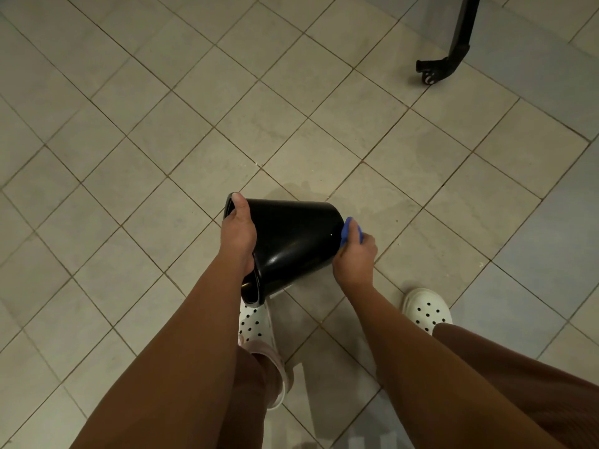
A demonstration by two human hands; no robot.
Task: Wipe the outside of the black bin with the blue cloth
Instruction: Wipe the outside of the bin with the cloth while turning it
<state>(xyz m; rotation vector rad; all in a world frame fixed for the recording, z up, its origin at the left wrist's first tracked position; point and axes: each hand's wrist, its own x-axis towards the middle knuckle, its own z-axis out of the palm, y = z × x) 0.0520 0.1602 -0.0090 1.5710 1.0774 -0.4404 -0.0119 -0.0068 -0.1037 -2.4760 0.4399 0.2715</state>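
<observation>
**Wiping the base end of the tipped bin**

The black bin (295, 234) is on its side over the tiled floor (129, 124), mouth to the person's left and narrow base to the right. Its lower rim hangs just above one white clog (256, 322); whether it touches anything there cannot be told. The left hand (238, 233) grips the rim at the mouth, thumb laid along the outer edge and fingers hidden, probably curled inside. The right hand (355, 257) is closed around the blue cloth (350, 230), which is bunched and pressed against the edge of the base.

The step in hand looks like wiping the base end and the wall next to it. To do it well, the left hand should act as the anchor — a firm hold on the rim so the bin does not swing away under the cloth's pressure. The cloth would cover more if spread flatter under the palm. Long strokes from base toward mouth, with the left wrist turning the bin a little between passes, would bring the hidden underside round. The glossy wall shows smears easily — overlapping strokes help.
</observation>
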